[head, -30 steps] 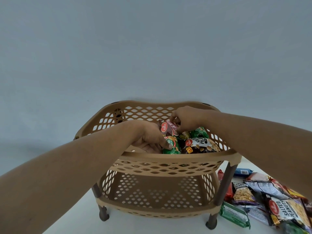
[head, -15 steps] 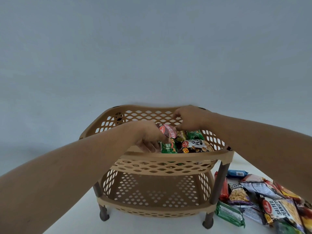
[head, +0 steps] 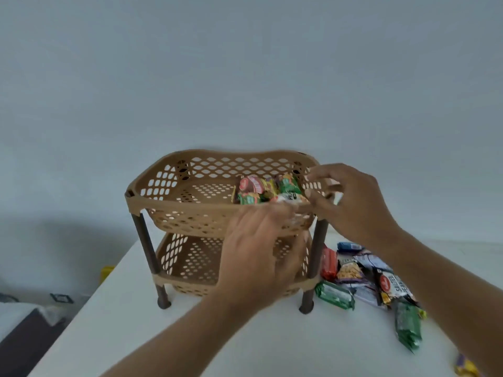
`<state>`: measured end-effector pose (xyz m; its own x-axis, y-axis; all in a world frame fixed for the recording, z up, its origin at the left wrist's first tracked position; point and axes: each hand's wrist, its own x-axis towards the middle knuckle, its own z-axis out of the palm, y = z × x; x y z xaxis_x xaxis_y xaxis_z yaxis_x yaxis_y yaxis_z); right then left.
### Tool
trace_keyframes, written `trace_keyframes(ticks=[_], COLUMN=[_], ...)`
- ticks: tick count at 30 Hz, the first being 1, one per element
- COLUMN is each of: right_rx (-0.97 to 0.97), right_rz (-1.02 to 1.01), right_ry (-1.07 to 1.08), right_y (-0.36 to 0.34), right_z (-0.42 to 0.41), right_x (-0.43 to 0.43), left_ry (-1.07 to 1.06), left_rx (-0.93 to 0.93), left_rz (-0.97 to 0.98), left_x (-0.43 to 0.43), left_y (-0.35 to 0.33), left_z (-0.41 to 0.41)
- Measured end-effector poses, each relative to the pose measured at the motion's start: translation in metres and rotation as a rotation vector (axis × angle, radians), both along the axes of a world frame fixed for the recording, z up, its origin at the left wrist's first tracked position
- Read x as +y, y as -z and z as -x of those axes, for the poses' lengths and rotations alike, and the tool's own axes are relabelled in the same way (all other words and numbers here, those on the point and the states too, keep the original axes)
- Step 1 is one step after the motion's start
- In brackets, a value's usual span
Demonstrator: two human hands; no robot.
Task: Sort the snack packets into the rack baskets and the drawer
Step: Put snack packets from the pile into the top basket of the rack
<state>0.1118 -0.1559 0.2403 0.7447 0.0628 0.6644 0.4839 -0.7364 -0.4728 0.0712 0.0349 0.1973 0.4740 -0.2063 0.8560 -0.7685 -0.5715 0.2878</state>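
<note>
Both hands have come out of the upper basket [head: 174,205], where a second ago they were working among the packets; the red-and-white packet [head: 251,185] they held between them now lies in that basket.

Beyond the tabletop's [head: 217,336] left edge, lower down, sits a small yellow object [head: 106,272], too blurred to name. The tan two-tier rack [head: 145,240] stands near the tabletop's far edge, and its lower basket [head: 187,262] shows no packets. The left hand [head: 258,257] hangs in front of the rack's near side, motion-blurred, fingers loosely spread, with nothing plainly in it. The sorted snack packets [head: 288,186] cluster in the right part of the upper basket. The right hand [head: 353,208] is at that basket's right rim, fingers and thumb splayed apart and gripping nothing. Right of the rack the unsorted pile [head: 364,276] lies on the tabletop: a salted peanuts packet [head: 392,287] among the others, and a green packet [head: 408,326] nearest the front edge.
</note>
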Motion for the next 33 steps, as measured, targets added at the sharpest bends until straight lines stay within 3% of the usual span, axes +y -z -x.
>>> trace_keyframes(ticks=[4, 12, 17, 21, 28, 33], right_rx=[0.143, 0.599, 0.641, 0.64, 0.702, 0.743], right_rz=[-0.013, 0.122, 0.145, 0.168, 0.257, 0.143], right_ry=[0.0, 0.212, 0.375, 0.476, 0.604, 0.634], right_y=[0.066, 0.208, 0.24, 0.249, 0.26, 0.262], right_z=[0.058, 0.132, 0.15, 0.15, 0.152, 0.15], right_x=[-0.029, -0.11, -0.169, -0.211, -0.257, -0.262], left_ry=[0.089, -0.024, -0.019, -0.002, -0.079, -0.14], left_rx=[0.073, 0.532, 0.657, 0.763, 1.069, 1.154], left_rz=[-0.031, -0.351, -0.461, -0.394, -0.096, -0.039], left_x=[-0.027, -0.095, -0.143, -0.196, -0.292, -0.314], left_y=[0.065, 0.172, 0.207, 0.22, 0.22, 0.22], left_z=[0.032, 0.044, 0.04, 0.04, 0.034, 0.021])
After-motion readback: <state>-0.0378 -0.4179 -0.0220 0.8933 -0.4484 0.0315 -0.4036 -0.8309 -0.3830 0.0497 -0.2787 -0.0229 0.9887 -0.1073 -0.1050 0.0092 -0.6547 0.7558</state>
